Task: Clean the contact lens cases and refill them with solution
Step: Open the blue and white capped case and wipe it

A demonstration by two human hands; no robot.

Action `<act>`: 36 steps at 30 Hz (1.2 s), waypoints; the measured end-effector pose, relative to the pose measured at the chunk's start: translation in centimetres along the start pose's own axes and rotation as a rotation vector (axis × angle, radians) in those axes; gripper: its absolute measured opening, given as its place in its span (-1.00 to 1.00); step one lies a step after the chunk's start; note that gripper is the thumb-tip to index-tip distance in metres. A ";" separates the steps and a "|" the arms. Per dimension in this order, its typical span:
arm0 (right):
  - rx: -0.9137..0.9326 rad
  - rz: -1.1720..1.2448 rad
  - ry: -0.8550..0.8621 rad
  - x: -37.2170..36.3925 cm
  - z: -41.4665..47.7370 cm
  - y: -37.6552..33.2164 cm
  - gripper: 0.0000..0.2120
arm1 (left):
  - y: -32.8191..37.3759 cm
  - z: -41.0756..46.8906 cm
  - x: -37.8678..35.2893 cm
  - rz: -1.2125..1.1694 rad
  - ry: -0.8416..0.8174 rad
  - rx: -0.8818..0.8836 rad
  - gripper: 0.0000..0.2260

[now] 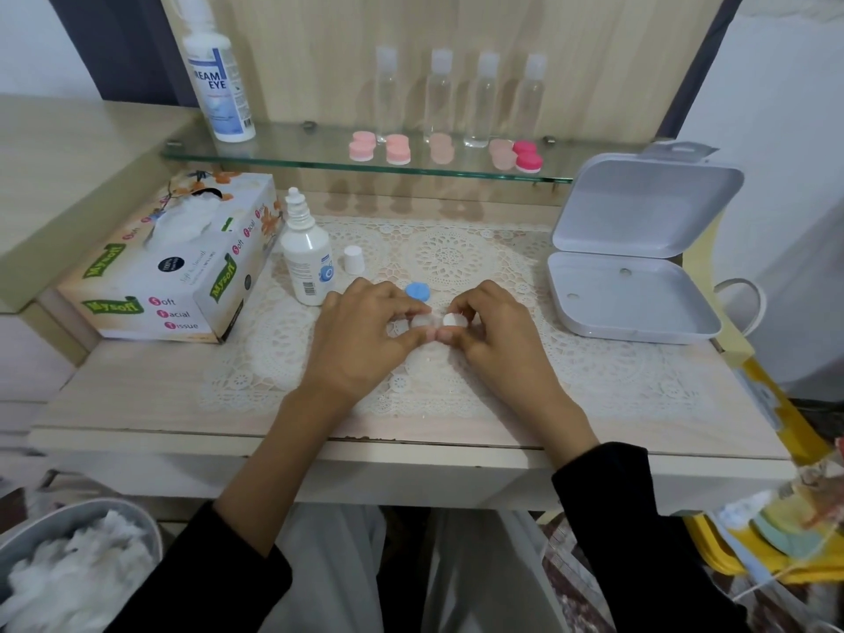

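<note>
**lensnoob:** ok so where's the case [422,321] right now? can't spot it lol

**dailywear22:** dead centre, just above the doily [456,253] on the tabletop [137,395], held between both hands. The left hand [365,331] pinches the clear end with thumb and fingertips. The right hand [493,326] has its fingers curled round the white cap [452,320] at the case's right end. Can't tell if that cap is screwed on or loose, the fingers cover the join.

**lensnoob:** and the blue thing?

**dailywear22:** that's the blue cap [418,292], lying on the doily just behind the hands, nobody touching it.

**lensnoob:** solution?

**dailywear22:** the bottle [306,253] stands upright just left of the left hand, nozzle bare, and its small cap [354,259] stands beside it on the right. A tissue box [173,262] sits further left. On the right edge of the tabletop there's a white box [635,253] with its lid swung up.

**lensnoob:** what's on the shelf [319,155]?

**dailywear22:** a big bottle [219,79] at the left end, four clear bottles [461,98] in a row, and the pink cases [397,150] lined up in front of them, the rightmost a darker pink. Down at the lower left is a bin [68,573] with white wads in it.
</note>
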State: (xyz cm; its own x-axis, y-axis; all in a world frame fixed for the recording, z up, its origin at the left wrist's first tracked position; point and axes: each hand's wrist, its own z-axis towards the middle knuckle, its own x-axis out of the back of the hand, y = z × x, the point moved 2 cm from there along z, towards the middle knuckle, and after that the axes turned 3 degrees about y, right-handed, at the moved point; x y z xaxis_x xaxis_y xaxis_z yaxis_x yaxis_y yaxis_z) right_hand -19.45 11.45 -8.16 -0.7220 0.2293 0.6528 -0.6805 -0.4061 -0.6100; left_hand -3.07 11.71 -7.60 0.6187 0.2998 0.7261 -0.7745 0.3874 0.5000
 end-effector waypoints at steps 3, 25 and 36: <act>0.026 0.025 -0.023 0.0 -0.2 0.1 -0.86 | 0.0 -0.1 0.0 -0.005 -0.002 0.005 -0.71; -0.104 0.001 0.059 0.4 -0.3 0.3 -0.71 | -0.1 -0.2 -0.1 0.036 0.038 -0.010 -0.72; -0.104 -0.026 0.041 0.5 -0.4 0.0 -0.67 | 0.0 -0.3 -0.1 0.025 0.037 -0.008 -0.64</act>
State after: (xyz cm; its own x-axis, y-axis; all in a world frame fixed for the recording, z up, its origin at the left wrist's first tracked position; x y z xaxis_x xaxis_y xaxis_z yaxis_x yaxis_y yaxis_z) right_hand -19.85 11.88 -8.06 -0.7073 0.2752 0.6512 -0.7065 -0.3062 -0.6380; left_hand -3.07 11.91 -7.77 0.6041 0.3410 0.7203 -0.7885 0.3865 0.4783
